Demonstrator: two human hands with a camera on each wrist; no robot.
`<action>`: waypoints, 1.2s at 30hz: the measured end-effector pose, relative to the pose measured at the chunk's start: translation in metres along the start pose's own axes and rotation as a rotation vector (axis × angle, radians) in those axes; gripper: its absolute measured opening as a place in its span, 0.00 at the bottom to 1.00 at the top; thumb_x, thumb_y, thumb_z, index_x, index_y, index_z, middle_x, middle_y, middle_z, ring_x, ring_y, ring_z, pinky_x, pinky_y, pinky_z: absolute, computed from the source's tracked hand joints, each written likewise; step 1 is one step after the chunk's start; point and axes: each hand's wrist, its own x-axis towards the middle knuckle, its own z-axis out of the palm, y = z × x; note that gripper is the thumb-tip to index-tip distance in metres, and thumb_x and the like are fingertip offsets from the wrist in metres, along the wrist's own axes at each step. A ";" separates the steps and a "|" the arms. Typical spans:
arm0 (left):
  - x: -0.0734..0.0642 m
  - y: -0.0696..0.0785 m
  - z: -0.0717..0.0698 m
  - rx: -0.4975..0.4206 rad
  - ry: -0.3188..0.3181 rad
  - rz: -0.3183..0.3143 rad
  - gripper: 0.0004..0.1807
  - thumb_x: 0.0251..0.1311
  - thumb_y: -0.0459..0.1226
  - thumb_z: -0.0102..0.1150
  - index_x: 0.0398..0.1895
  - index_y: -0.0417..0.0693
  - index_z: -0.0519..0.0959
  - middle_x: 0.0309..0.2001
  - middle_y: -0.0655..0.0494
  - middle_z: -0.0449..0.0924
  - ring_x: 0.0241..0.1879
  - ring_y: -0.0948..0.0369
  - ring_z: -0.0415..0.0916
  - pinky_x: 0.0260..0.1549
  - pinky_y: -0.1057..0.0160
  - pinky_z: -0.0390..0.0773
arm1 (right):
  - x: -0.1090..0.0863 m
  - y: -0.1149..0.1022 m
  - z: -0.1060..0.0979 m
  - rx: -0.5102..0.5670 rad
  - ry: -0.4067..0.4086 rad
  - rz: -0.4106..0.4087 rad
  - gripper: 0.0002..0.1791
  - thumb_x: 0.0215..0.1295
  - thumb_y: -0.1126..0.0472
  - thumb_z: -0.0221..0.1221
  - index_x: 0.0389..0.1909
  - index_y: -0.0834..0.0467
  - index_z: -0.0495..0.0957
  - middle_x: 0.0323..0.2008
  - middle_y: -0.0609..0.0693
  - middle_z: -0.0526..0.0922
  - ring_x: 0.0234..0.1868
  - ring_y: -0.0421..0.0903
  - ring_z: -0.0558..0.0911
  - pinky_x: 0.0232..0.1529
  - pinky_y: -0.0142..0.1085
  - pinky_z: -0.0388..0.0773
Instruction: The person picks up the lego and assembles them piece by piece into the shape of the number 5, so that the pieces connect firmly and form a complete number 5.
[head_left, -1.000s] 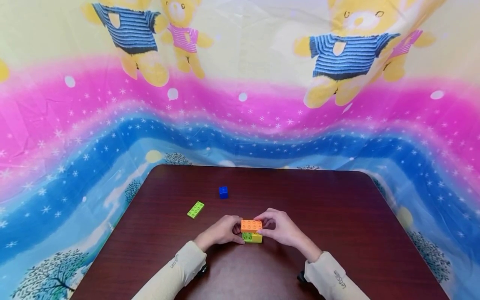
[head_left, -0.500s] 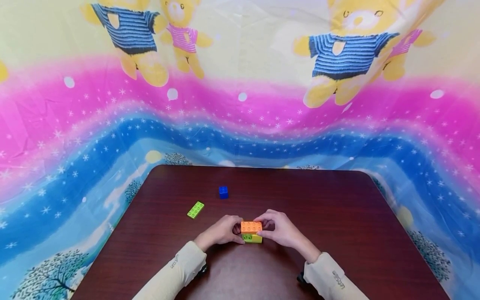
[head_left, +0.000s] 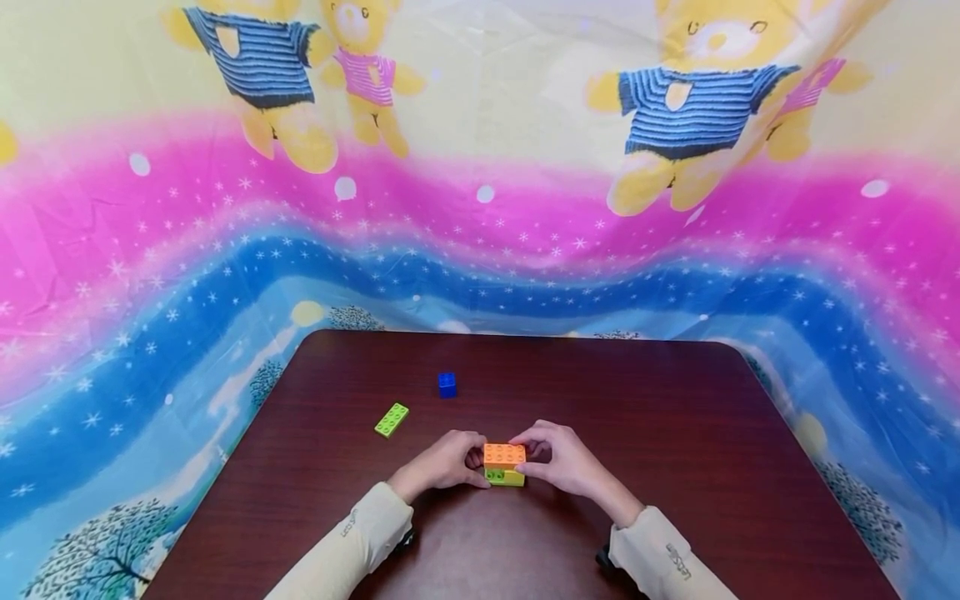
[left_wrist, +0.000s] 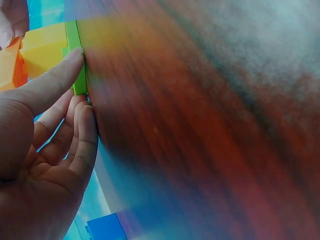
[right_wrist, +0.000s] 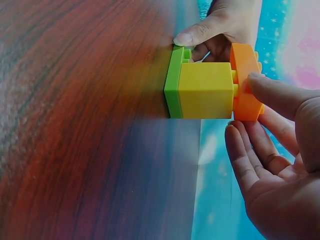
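At the near middle of the table, a flat green building-block plate (right_wrist: 173, 87) lies with a yellow block (right_wrist: 206, 91) standing on one part of it. Studs show on its other part in the head view. My left hand (head_left: 448, 460) pinches the plate's left end between thumb and fingers. My right hand (head_left: 566, 458) grips an orange block (head_left: 505, 455) by its right end. In the right wrist view the orange block (right_wrist: 244, 82) sits slightly tilted over the yellow block's studs, a narrow gap showing between them. From above, the orange block overhangs the plate's bare studs.
Farther back on the dark wooden table (head_left: 637, 400) lies a small blue block (head_left: 447, 385). A second, light green plate (head_left: 392, 420) lies to its left and nearer. A printed cloth (head_left: 480, 250) with bears hangs behind the table and along both sides.
The orange block has come down a little and shifted slightly right over the yellow block, with my right hand moving along. My left hand, the green plate and the loose blocks look unmoved.
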 end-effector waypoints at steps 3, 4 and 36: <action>0.000 0.000 0.000 -0.002 -0.001 -0.003 0.18 0.48 0.39 0.83 0.33 0.50 0.79 0.31 0.60 0.79 0.32 0.68 0.76 0.34 0.73 0.77 | -0.001 0.002 0.000 0.013 0.002 0.001 0.19 0.59 0.57 0.76 0.52 0.48 0.87 0.41 0.42 0.83 0.42 0.45 0.85 0.46 0.42 0.87; 0.001 -0.001 0.001 -0.004 -0.002 -0.008 0.17 0.48 0.39 0.83 0.33 0.51 0.79 0.32 0.60 0.79 0.32 0.69 0.76 0.34 0.73 0.77 | -0.001 0.002 0.001 0.015 0.001 0.002 0.20 0.59 0.57 0.76 0.52 0.48 0.87 0.41 0.42 0.83 0.43 0.45 0.85 0.46 0.42 0.87; 0.000 0.001 0.000 0.002 -0.004 -0.016 0.18 0.48 0.39 0.84 0.32 0.50 0.79 0.31 0.61 0.79 0.31 0.69 0.75 0.33 0.73 0.77 | -0.001 0.003 0.003 -0.023 0.018 -0.014 0.20 0.58 0.59 0.76 0.53 0.50 0.87 0.37 0.39 0.80 0.44 0.43 0.86 0.48 0.41 0.87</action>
